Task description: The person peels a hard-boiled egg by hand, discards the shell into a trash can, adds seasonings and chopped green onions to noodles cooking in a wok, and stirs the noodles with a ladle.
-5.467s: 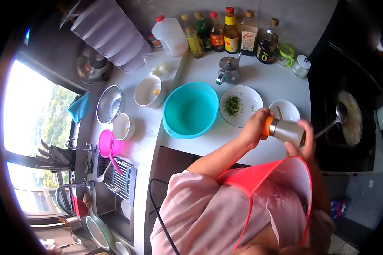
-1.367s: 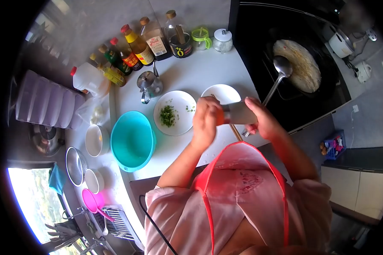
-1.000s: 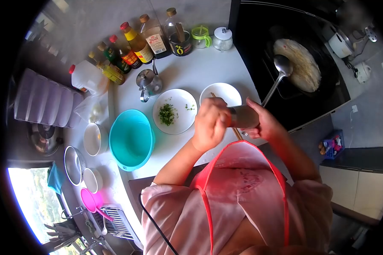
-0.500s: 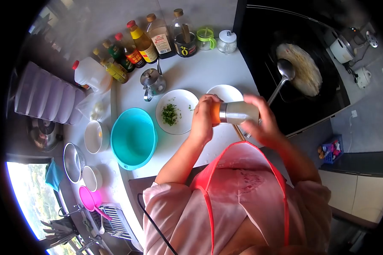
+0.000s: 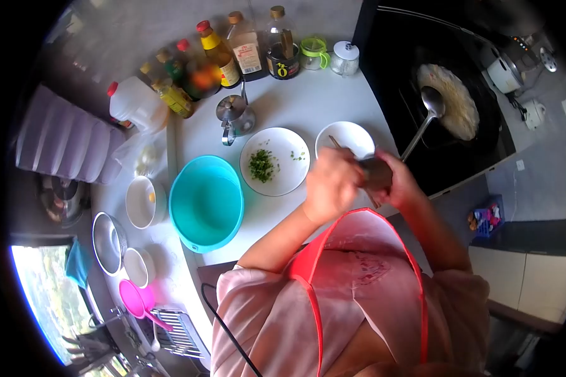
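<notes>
White kitchen counter (image 5: 308, 103) seen from above, curving round a person in a pink shirt and red apron; both hands meet over its near edge, just in front of the apron. Left hand (image 5: 332, 185) is closed round one end of a shaker (image 5: 375, 173); right hand (image 5: 401, 184) is wrapped round the other end; the shaker lies roughly level between them, mostly hidden by the fingers. At 12 o'clock from the hands, a small white bowl (image 5: 352, 135); at 10 o'clock, a plate (image 5: 283, 168) bearing chopped greens; at 9 o'clock, a teal bowl (image 5: 206, 202). At 2 o'clock, a ladle (image 5: 429, 108) rests in a wok (image 5: 456, 100) on the black stove; bottles (image 5: 223, 53) line the far wall at 11 o'clock.
</notes>
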Demonstrator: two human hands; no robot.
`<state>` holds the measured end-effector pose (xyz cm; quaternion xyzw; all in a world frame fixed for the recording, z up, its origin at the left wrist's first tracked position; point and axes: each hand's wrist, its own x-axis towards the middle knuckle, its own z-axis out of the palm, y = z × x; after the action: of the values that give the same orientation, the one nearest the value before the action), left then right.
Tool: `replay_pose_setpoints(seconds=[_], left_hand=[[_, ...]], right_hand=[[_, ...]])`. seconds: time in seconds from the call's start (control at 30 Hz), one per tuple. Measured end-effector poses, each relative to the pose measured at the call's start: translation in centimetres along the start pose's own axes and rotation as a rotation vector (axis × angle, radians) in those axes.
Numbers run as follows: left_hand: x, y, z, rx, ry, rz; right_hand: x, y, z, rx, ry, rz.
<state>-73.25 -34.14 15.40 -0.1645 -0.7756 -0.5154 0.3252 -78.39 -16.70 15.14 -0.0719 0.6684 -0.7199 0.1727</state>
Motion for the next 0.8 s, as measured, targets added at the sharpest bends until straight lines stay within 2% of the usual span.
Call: replay_pose_setpoints(seconds=[0.03, 0.07, 0.1, 0.13, 0.17, 0.23, 0.27, 0.3, 0.33, 0.37, 0.43, 0.47, 0.5, 0.53, 0.57, 0.63, 0.67, 0.7, 0.77, 0.8], left_hand=[[0.4, 1.2, -0.9, 0.213, -0.138, 0.206], [-0.1, 0.4, -0.9, 0.202, -0.136, 0.198], [-1.0, -1.1, -1.0, -0.181, -0.056, -0.175], [-0.4, -1.6, -1.4, -0.566, 0.016, -0.536], [0.3, -1.8, -1.8, -0.804, 0.054, -0.882], [1.0, -1.2, -2.1, -0.983, 0.012, -1.278], [0.3, -1.5, -1.6, -0.988, 0.002, -1.288], [-0.7, -2.1, -0.9, -0.628, 0.017, -0.679], [-0.6, -1.3, -1.0, -0.254, 0.031, -0.077], [-0.6, 0.1, -1.5, 0.031, -0.109, 0.167], [-0.8, -0.7, -1.1, -0.051, -0.072, 0.133], [-0.9, -0.8, -1.3, -0.038, -0.07, 0.129], [0.0, -0.4, -1.6, -0.503, 0.002, -0.512], [0.4, 0.1, -1.7, -0.959, 0.089, -1.162], [0.3, 0.5, -1.3, -0.95, 0.101, -1.155], [-0.6, 0.8, -0.1, -0.876, 0.132, -0.981], [-1.6, 0.5, 0.3, -0.528, 0.067, -0.597], [-0.8, 0.2, 0.0, -0.016, -0.033, 0.09], [-0.9, 0.0, 0.2, -0.038, -0.051, 0.074], [-1.0, 0.4, 0.1, -0.309, 0.016, -0.353]], right_hand=[[-0.2, 0.0, -0.5, 0.568, -0.23, 0.728], [-0.7, -0.2, -0.4, 0.444, -0.209, 0.739], [-1.3, -1.0, -0.7, 0.502, -0.285, 0.626], [-2.3, -2.4, 1.2, 0.254, -0.149, 0.26], [-3.0, -3.3, 2.8, -0.004, -0.011, -0.099], [-3.0, -1.9, 2.9, -0.635, 0.008, -0.628], [-3.3, -1.4, 3.6, -0.508, 0.097, -0.485], [-3.4, -1.1, 3.8, -0.38, 0.181, -0.35], [-3.0, -0.9, 2.3, 0.147, 0.119, 0.285], [-2.5, 1.4, 0.2, 0.575, -0.149, 0.659], [-3.4, 0.4, -0.1, 0.52, -0.241, 0.619], [-4.3, -0.4, 0.2, 0.26, -0.109, 0.38], [-4.8, -2.2, 1.8, 0.004, 0.028, 0.121], [-4.6, -1.8, 2.2, -0.2, 0.025, -0.198], [-4.5, -1.3, 2.6, -0.41, 0.089, -0.515], [-4.1, -0.7, 2.2, -0.53, 0.144, -0.557], [-4.0, -1.8, 2.3, 0.001, 0.211, 0.097], [-2.7, 1.2, -1.5, 0.491, -0.195, 0.523], [-2.8, 1.2, -2.4, 0.547, -0.343, 0.583], [-3.6, -0.7, -1.7, 0.323, -0.196, 0.373]])
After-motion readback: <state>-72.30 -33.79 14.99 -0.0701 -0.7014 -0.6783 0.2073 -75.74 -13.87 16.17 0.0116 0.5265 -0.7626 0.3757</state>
